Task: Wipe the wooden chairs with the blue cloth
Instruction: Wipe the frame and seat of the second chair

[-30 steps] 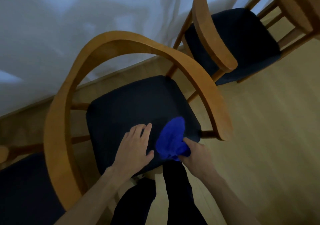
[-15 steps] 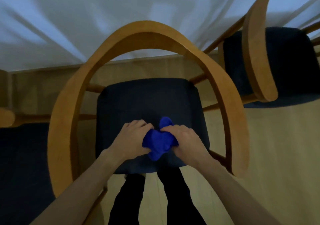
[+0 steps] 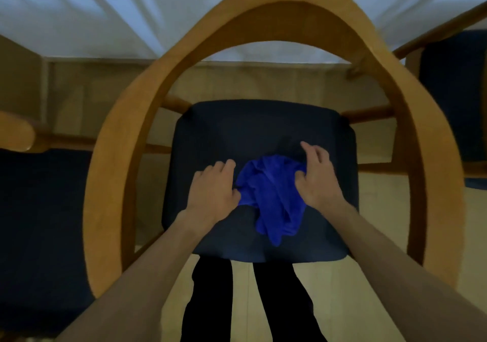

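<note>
Blue cloth [image 3: 274,196], crumpled, lying on the dark padded seat [image 3: 237,130] of the middle wooden chair [image 3: 126,162], toward the seat's front half, one loose corner trailing toward the front edge. Left hand [image 3: 213,191] at the cloth's left edge, knuckles up, fingers curled, pinching a fold of the fabric. Right hand [image 3: 315,177] at the cloth's upper right edge, thumb and curled fingers gripping the fabric there, index finger raised and pointing away over the seat. Both hands apart from each other, cloth bunched between them. Both forearms bare, reaching in from the bottom corners. Curved wooden backrest-and-arm hoop arching round the seat on three sides, pale wood, blurred along the top. Wooden rails joining hoop and seat on either side. Second chair [image 3: 453,91] at the right edge, dark seat, just beside the middle one. Third chair [image 3: 15,133] at the left edge, rounded wooden arm end above a dark seat. White draped fabric [image 3: 105,12] across the top. Light wood floor [image 3: 382,210] underneath. Dark trouser legs [image 3: 210,302] below the seat's front edge.
</note>
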{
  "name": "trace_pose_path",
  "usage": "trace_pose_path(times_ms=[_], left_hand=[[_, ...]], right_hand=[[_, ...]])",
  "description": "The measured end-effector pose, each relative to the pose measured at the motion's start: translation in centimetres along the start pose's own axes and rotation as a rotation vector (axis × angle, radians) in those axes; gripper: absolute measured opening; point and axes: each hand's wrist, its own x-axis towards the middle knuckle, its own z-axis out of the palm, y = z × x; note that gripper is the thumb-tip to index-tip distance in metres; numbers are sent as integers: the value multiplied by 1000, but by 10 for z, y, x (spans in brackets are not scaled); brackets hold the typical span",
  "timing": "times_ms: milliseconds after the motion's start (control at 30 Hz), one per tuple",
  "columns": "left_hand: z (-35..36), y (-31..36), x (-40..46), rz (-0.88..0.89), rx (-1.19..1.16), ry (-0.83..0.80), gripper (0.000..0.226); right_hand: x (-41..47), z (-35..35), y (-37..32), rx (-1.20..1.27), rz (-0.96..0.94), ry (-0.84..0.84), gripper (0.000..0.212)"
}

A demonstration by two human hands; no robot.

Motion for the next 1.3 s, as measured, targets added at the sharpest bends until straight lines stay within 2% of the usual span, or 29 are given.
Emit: trace_pose_path(times_ms=[67,200,300,367,467,533,600,700,767,900,1000,1100,1167,1233,1300], left_hand=[[-1,-11,1,5,-4,47,51],[7,-28,2,-31,-8,43,59],[22,-38,3,-35,9,73,63],[27,-49,8,56,98,85,66],[21,-64,20,185,201,91,67],[11,-71,29,154,255,101,65],[4,-77,35,22,317,96,62],[-1,-81,39,-168,339,49,65],[-3,-82,40,-219,328,52,71],[-4,-79,38,-211,231,89,78],[-5,-77,38,-207,210,89,77],[-10,-78,44,-245,152,134,64],[-14,-80,50,-298,86,102,47],[-21,-84,53,-362,36,22,37],[-25,-87,55,-386,13,-28,32]], right_hand=[[-15,24,-9,8,20,166,68],[-33,82,-26,-138,52,123,98],[-21,114,-20,-318,34,182,110],[-13,125,-4,-352,-20,294,101],[-5,137,17,-365,-122,428,75],[-2,139,21,-370,-158,463,65],[4,136,21,-362,-181,486,56],[10,128,17,-330,-197,506,47],[10,125,14,-310,-207,522,45],[28,114,-9,-276,-340,555,47],[87,90,-71,-268,-538,556,53],[150,79,-147,-281,-654,507,69],[170,94,-179,-340,-671,377,76],[171,120,-188,-482,-655,297,70],[160,133,-180,-520,-652,317,63]])
